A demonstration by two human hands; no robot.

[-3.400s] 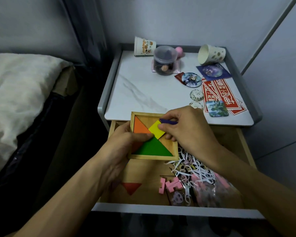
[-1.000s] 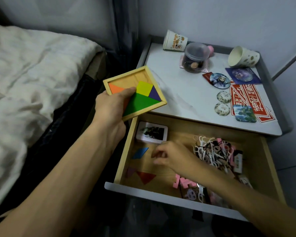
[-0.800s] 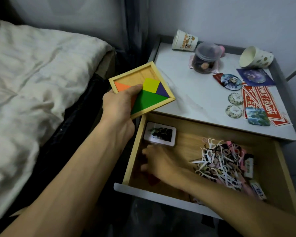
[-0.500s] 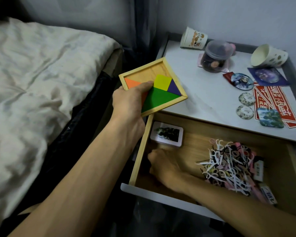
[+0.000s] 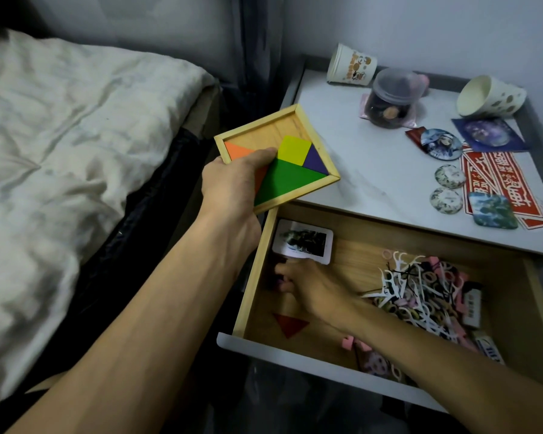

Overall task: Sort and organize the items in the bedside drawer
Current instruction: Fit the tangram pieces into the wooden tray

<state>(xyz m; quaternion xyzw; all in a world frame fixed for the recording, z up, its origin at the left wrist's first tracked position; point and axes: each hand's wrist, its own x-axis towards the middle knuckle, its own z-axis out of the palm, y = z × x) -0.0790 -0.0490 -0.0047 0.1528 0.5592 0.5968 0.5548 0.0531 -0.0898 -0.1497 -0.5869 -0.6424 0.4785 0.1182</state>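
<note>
The left hand (image 5: pixel 232 186) grips a wooden puzzle tray (image 5: pixel 271 128) by its near corner, thumb laid across the top and the other fingers out of sight beneath. The tray is tilted in the air over the front left corner of the nightstand top (image 5: pixel 367 170). In it sit an orange triangle (image 5: pixel 237 150) partly under the thumb, a yellow square (image 5: pixel 293 150), a purple triangle (image 5: pixel 314 161) and a large green triangle (image 5: pixel 286 183).

The right hand (image 5: pixel 314 286) reaches down into the open drawer (image 5: pixel 254 277), below and to the right of the left hand. Its fingers curl toward the dim back left corner, and whether they have hold of anything there I cannot tell.

Just beyond its fingertips lies a white-edged photo card (image 5: pixel 303 245). On the drawer floor on the near side of this hand lies a loose red triangle (image 5: pixel 290 324). To the right of the wrist is a tangled heap of floss picks and hair ties (image 5: pixel 420 292), and pink foam pieces (image 5: pixel 348 341) show beside the forearm.

Beyond and to the right of the left hand, on the nightstand top, lie two paper cups (image 5: pixel 351 68) on their sides, a clear lidded jar (image 5: pixel 392 101), round badges (image 5: pixel 441 142) and red stickers (image 5: pixel 499 177). To the left of the left hand is a bed with a crumpled pale duvet (image 5: pixel 60 136)
</note>
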